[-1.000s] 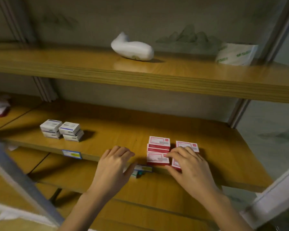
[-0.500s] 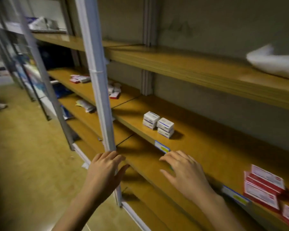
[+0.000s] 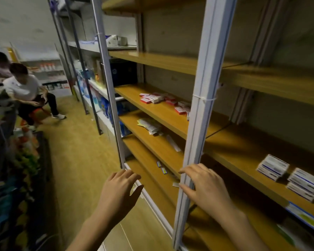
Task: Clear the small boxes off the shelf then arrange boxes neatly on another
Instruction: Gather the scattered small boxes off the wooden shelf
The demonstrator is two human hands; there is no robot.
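Two bare hands of ours hang in front of a pale grey metal upright post (image 3: 201,105), and neither holds anything. Our left hand (image 3: 119,192) floats to the left of the post over the floor, its fingers loosely spread and a little bent. Our right hand (image 3: 205,189) sits low across the post itself, fingers apart and relaxed. Whether its fingertips (image 3: 184,172) touch the metal, we cannot tell.

Small red-and-white cardboard boxes (image 3: 158,98) lie scattered left of the post, farther back, on a yellow wooden shelf board (image 3: 163,115). Right of the post, on the board at the same level, stand white boxes with blue stripes (image 3: 272,167) in two short stacks side by side. Below the red ones, still left of the post, lie some flat pale packets (image 3: 150,125). Well to the left of the post a person in a white shirt (image 3: 24,87) sits low down — blurred.
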